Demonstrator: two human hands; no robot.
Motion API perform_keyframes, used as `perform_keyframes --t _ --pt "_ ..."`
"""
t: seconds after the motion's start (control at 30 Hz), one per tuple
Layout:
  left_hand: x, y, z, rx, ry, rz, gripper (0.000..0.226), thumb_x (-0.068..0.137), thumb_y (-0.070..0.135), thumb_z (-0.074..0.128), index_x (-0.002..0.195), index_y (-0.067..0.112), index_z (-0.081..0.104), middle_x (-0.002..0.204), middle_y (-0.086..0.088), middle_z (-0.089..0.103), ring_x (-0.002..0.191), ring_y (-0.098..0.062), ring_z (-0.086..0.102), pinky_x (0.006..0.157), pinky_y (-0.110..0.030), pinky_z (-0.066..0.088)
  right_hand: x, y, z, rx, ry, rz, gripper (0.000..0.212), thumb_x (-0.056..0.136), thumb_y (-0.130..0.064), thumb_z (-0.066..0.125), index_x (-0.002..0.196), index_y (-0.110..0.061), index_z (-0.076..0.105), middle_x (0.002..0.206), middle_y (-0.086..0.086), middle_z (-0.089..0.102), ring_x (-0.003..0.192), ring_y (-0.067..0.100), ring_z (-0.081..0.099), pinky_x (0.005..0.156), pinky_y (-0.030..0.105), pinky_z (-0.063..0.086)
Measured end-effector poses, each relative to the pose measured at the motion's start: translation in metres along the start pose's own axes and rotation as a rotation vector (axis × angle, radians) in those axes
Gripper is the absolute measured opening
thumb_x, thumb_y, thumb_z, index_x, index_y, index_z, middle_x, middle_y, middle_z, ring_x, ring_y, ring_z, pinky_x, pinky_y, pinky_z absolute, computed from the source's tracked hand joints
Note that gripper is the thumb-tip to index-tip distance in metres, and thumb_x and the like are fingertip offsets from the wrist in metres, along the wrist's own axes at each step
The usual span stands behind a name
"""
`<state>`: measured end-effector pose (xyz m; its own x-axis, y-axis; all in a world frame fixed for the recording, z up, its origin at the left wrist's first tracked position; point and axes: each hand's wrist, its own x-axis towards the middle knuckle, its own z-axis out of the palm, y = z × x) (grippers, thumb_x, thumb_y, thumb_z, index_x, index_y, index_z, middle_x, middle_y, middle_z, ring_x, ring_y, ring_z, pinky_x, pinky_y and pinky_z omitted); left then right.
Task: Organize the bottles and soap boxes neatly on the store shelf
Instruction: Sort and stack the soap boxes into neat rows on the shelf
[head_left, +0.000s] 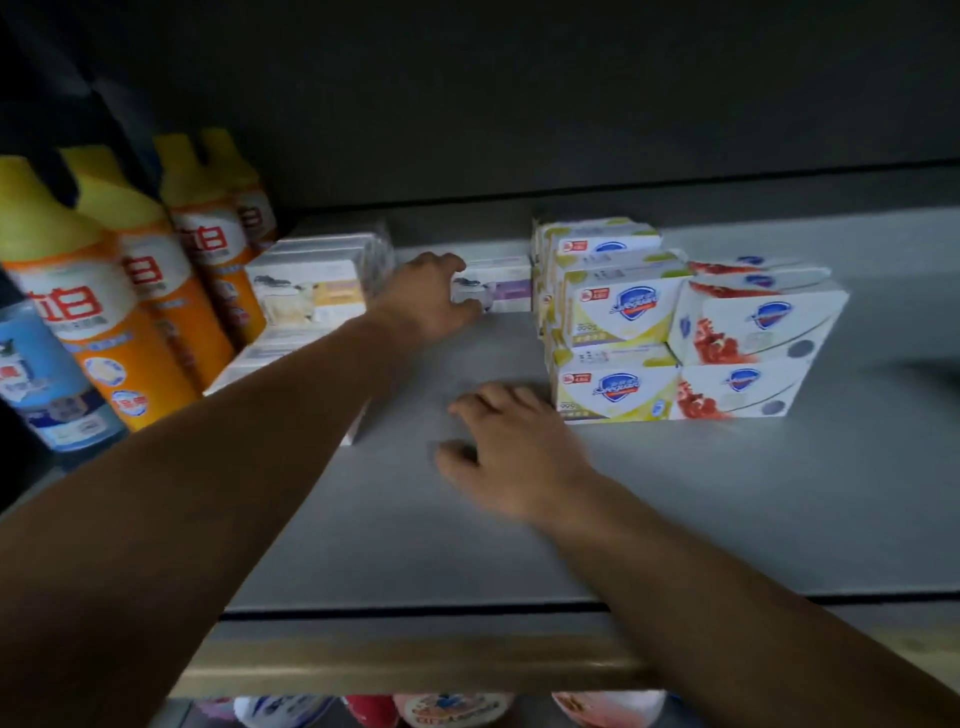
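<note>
Left hand (434, 296) gripped the white-and-purple cardboard soap box (496, 287) deep on the grey shelf (467, 545). Right hand (511, 452) rested spread, holding nothing, beside the yellow-green soap boxes (615, 343).

At the left of the frame, orange plastic bottles with yellow caps (150, 280) stand upright in a row running back along the grey store shelf (467, 519), with a blue-labelled bottle (47, 379) nearest the front. Right of them lie white cardboard soap boxes with a purple stripe (311, 291). At centre right, yellow-green and white soap boxes (618, 312) and red-printed white soap boxes (753, 322) sit stacked two high, side by side and touching.
</note>
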<state>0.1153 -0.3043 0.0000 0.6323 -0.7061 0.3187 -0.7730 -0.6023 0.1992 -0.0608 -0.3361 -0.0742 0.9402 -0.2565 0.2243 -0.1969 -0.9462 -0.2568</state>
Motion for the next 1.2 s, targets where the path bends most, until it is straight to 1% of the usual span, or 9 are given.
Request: perform_keyframes --t 0.23,0.47,0.6,0.77,0.9,0.97,1.07,1.13,1.2 --pt "0.05 -0.008 0.033 0.07 -0.08 -0.071 0.079 0.089 0.046 0.063 0.151 0.01 0.03 0.154 -0.017 0.03 0.138 -0.033 0.036 0.11 -0.032 0.028 0.001 0.001 0.006 0.043 0.061 0.0 0.05 0.086 -0.051 0.043 0.126 -0.022 0.052 0.129 0.001 0.049 0.12 0.027 0.04 0.103 0.038 0.033" --pt "0.058 -0.01 0.037 0.155 -0.039 -0.111 0.067 0.086 0.043 0.066 0.14 0.01 0.045 0.138 -0.02 0.043 0.129 -0.037 0.038 0.105 -0.038 0.032 0.002 0.001 0.008 0.062 0.075 -0.005 0.051 0.085 -0.051 0.043 0.127 -0.024 0.052 0.128 -0.001 0.048 0.119 0.026 0.039 0.103 0.038 0.031" --pt "0.043 -0.002 0.035 -0.01 0.006 -0.182 0.057 0.088 0.039 0.067 0.127 0.002 0.048 0.126 -0.023 0.055 0.116 -0.038 0.053 0.092 -0.037 0.043 0.001 0.002 0.007 0.065 0.059 -0.003 0.055 0.084 -0.052 0.043 0.132 -0.026 0.049 0.13 -0.002 0.047 0.12 0.025 0.038 0.104 0.038 0.032" --pt "-0.007 0.012 0.003 -0.17 0.232 -0.173 0.044 0.087 0.037 0.066 0.119 0.007 0.056 0.105 -0.013 0.068 0.109 -0.032 0.06 0.084 -0.032 0.045 0.003 0.002 0.004 0.06 0.013 0.004 0.054 0.086 -0.052 0.046 0.133 -0.025 0.049 0.13 -0.003 0.047 0.121 0.025 0.039 0.105 0.037 0.035" --pt "-0.079 0.016 -0.036 -0.327 0.423 -0.121 0.042 0.086 0.037 0.068 0.12 0.015 0.057 0.069 0.013 0.051 0.078 -0.018 0.059 0.06 -0.024 0.03 0.003 0.003 0.0 0.047 -0.003 0.008 0.056 0.086 -0.054 0.051 0.133 -0.024 0.05 0.134 -0.001 0.049 0.124 0.026 0.041 0.107 0.033 0.033" --pt "-0.118 0.012 -0.049 -0.418 0.444 -0.123 0.04 0.088 0.037 0.067 0.122 0.02 0.055 0.076 0.013 0.056 0.072 -0.011 0.058 0.058 -0.025 0.039 0.003 0.002 -0.002 0.056 -0.003 0.027 0.064 0.084 -0.057 0.055 0.137 -0.022 0.047 0.137 0.002 0.049 0.127 0.027 0.041 0.108 0.032 0.032" --pt "-0.169 0.002 -0.054 -0.711 0.386 -0.191 0.034 0.091 0.027 0.068 0.122 0.019 0.054 0.099 -0.002 0.065 0.077 -0.021 0.064 0.066 -0.037 0.056 0.001 0.0 -0.009 0.182 0.061 0.033 0.079 0.076 -0.056 0.068 0.141 -0.021 0.04 0.137 0.005 0.05 0.129 0.027 0.044 0.106 0.032 0.037" --pt "-0.195 -0.007 -0.056 -0.991 0.322 -0.31 0.029 0.092 0.019 0.066 0.119 0.017 0.055 0.104 -0.009 0.065 0.08 -0.022 0.069 0.066 -0.045 0.061 -0.003 -0.002 -0.014 0.342 0.105 -0.032 0.096 0.068 -0.048 0.08 0.146 -0.024 0.029 0.141 0.003 0.046 0.129 0.019 0.045 0.104 0.029 0.038" --pt "-0.212 -0.018 -0.057 -1.196 0.281 -0.421 0.026 0.093 0.016 0.065 0.117 0.015 0.056 0.102 -0.011 0.066 0.079 -0.02 0.072 0.062 -0.045 0.061 -0.008 -0.009 -0.019 0.413 0.112 -0.16 0.111 0.062 -0.043 0.085 0.149 -0.033 0.016 0.147 -0.004 0.034 0.127 0.007 0.04 0.1 0.021 0.035"
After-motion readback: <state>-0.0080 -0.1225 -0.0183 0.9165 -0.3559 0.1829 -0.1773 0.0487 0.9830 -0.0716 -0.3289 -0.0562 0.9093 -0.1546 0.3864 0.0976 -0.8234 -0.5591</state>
